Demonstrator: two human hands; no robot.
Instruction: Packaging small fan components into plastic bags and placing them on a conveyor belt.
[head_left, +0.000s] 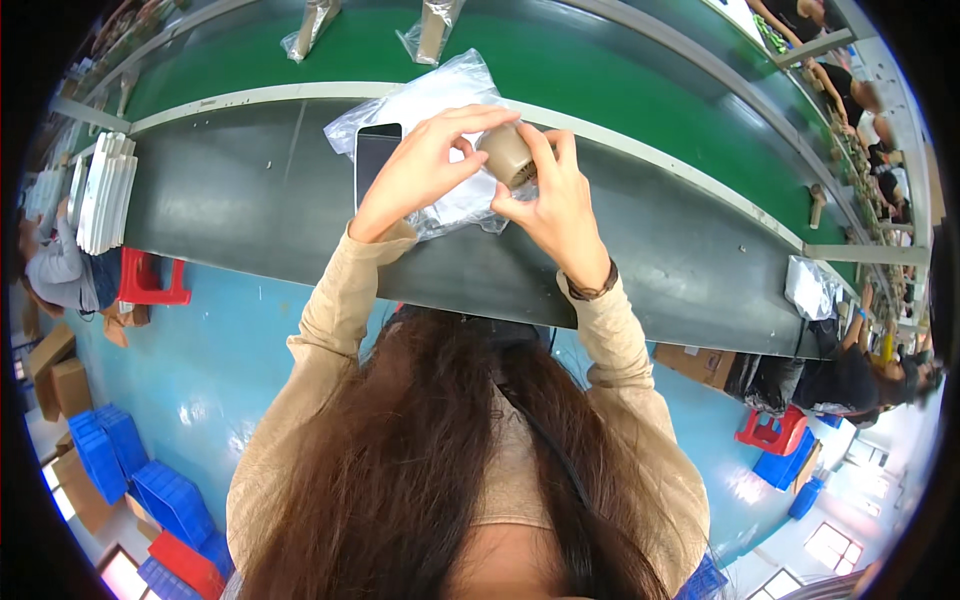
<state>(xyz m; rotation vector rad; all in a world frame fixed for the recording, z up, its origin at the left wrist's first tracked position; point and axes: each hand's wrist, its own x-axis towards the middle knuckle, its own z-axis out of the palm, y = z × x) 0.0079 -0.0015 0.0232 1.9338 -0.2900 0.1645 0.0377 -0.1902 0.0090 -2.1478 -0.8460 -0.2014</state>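
Above the dark worktable, both my hands are raised around a tan, rounded housing with dark slots at its lower end. My left hand curves over its far left side, with the index finger along the top edge and the thumb near its left side. My right hand grips it from the right, fingers bent on that side and thumb below the slotted end. Clear plastic bags lie under and behind the hands. Beside my left hand is a dark-screened phone, partly covered by that hand.
Beyond the table's pale rail, a green conveyor belt carries bagged tan items. White folded stacks stand at the table's left end, a plastic bag at its right. Red stools, blue crates and co-workers are around.
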